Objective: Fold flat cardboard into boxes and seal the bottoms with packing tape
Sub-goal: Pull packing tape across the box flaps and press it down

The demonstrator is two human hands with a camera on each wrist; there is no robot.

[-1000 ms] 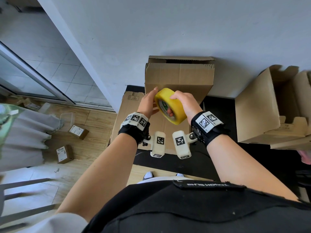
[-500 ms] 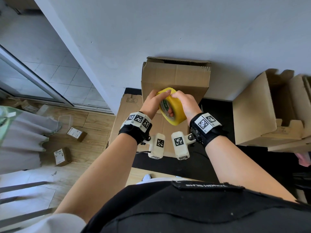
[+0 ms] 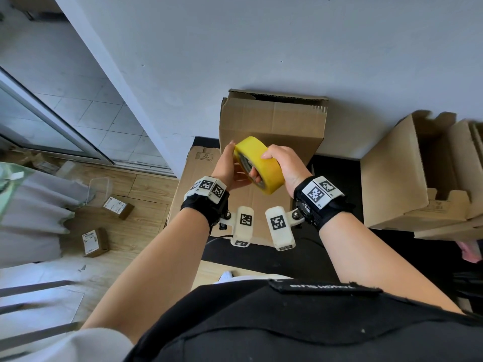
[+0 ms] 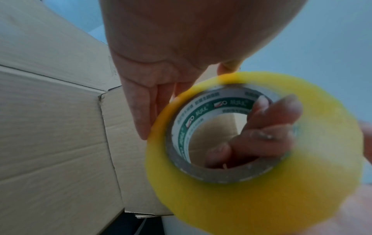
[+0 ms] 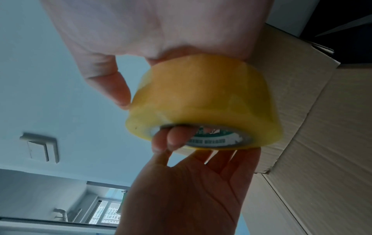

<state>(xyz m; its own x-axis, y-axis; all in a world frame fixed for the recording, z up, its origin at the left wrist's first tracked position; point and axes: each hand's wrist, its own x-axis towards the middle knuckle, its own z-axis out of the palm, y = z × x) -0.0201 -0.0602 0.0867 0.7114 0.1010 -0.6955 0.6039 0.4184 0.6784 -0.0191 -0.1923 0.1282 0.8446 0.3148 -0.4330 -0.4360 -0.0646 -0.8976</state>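
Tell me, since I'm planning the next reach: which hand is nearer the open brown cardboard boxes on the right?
Right. The right hand grips the yellow tape roll on the side facing the open brown cardboard boxes; the left hand touches the roll's opposite side, farther off.

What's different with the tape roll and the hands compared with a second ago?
The tape roll has been turned in the hands: its open core faced more toward the camera, and now the broad yellow band faces up. The left hand, whose fingers lay over the top of the roll, now rests straight-fingered along its left edge. The right hand keeps its grip through the core. The standing box behind has not moved.
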